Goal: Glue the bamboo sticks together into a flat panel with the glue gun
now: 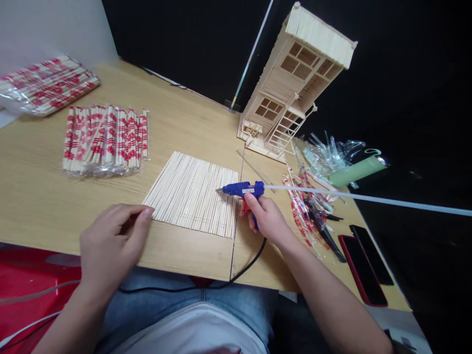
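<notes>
My right hand (262, 215) is wrapped round the handle of a blue glue gun (241, 188) with a red trigger. Its nozzle points left, over the right part of a flat panel of pale wooden sticks (191, 194) laid side by side. A long translucent glue stick (354, 197) runs out of the gun's back to the right. At the panel's lower left corner, my left hand (116, 236) has thumb and forefinger pressed together; whether they pinch a stick end is too small to tell.
A wooden-stick model house (285, 88) stands at the back. Wrapped chopsticks (106, 137) and a larger pack (49, 83) lie left. Right are plastic wrappers (300, 211), a green bottle (357, 170), black-handled tools (326, 233) and two phones (363, 270). A black cable (247, 269) crosses the table's front edge.
</notes>
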The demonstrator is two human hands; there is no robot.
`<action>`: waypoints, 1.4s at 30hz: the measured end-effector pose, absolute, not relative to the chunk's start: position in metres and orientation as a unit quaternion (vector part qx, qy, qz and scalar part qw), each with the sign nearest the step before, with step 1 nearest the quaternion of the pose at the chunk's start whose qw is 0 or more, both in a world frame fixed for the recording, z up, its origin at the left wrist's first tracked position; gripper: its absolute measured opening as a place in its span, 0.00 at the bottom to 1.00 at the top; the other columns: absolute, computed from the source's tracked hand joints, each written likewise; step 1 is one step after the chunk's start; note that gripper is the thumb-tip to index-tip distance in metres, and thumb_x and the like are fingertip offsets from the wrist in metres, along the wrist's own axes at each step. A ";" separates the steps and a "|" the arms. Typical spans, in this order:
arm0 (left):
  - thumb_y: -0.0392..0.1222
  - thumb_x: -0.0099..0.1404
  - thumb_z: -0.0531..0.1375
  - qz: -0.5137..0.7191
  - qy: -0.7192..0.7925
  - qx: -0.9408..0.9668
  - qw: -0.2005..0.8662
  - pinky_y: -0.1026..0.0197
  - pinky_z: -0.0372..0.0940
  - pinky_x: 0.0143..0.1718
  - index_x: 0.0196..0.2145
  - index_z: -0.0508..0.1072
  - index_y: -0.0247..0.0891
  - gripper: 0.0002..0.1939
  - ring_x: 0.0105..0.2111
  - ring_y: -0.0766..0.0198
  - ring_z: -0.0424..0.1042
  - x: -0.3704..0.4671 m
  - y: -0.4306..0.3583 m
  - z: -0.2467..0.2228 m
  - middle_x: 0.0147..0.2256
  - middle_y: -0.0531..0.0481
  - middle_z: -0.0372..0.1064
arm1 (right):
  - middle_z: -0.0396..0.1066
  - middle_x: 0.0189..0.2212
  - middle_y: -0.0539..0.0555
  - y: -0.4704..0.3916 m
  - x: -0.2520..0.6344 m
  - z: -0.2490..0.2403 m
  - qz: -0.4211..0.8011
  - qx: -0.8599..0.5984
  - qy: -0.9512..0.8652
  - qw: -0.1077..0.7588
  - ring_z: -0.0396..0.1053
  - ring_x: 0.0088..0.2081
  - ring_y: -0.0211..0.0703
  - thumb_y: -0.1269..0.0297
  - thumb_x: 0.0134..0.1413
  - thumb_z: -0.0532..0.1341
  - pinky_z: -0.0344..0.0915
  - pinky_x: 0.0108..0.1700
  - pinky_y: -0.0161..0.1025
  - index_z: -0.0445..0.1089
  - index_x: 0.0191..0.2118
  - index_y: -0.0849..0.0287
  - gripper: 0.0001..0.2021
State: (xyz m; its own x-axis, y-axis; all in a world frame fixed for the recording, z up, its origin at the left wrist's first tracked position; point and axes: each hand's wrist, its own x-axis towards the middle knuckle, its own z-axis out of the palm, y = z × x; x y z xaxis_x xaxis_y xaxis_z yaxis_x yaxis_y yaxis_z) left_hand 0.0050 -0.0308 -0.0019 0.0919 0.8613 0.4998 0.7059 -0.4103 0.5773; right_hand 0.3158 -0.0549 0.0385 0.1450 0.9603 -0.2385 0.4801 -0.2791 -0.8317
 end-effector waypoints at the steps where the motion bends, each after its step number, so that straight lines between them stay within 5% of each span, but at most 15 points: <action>1: 0.42 0.70 0.61 0.410 0.535 0.732 0.097 0.61 0.67 0.40 0.36 0.77 0.38 0.07 0.36 0.62 0.76 0.005 -0.031 -0.002 0.35 0.50 0.77 | 0.63 0.11 0.48 -0.055 0.316 0.038 0.393 -0.699 -0.519 0.296 0.61 0.13 0.35 0.33 0.65 0.49 0.58 0.20 0.32 0.69 0.26 0.58 0.33; 14: 0.41 0.70 0.61 0.407 0.538 0.732 0.100 0.62 0.67 0.40 0.37 0.77 0.38 0.06 0.35 0.63 0.76 0.005 -0.030 -0.002 0.35 0.51 0.77 | 0.66 0.12 0.51 -0.058 0.321 0.036 0.331 -0.738 -0.523 0.269 0.63 0.15 0.37 0.33 0.64 0.50 0.59 0.21 0.33 0.64 0.23 0.56 0.32; 27: 0.44 0.70 0.61 0.404 0.546 0.727 0.100 0.62 0.67 0.38 0.36 0.77 0.39 0.09 0.35 0.63 0.75 0.005 -0.030 -0.003 0.35 0.50 0.77 | 0.64 0.12 0.49 -0.067 0.329 0.037 0.332 -0.723 -0.530 0.294 0.64 0.15 0.38 0.32 0.65 0.49 0.59 0.23 0.34 0.74 0.29 0.60 0.35; 42: 0.44 0.70 0.61 0.404 0.551 0.724 0.101 0.62 0.67 0.39 0.37 0.78 0.38 0.08 0.34 0.63 0.75 0.003 -0.030 -0.005 0.35 0.51 0.77 | 0.67 0.13 0.53 -0.069 0.334 0.036 0.282 -0.757 -0.536 0.247 0.66 0.16 0.41 0.33 0.64 0.49 0.59 0.23 0.35 0.63 0.22 0.54 0.32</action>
State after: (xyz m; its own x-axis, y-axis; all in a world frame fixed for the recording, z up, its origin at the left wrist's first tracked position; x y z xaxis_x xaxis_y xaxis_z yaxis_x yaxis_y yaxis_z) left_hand 0.0031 -0.0298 -0.0046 0.0674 0.8783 0.4734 0.7149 -0.3734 0.5911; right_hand 0.3340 -0.0693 0.0361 0.2662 0.9502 -0.1617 0.6724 -0.3033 -0.6752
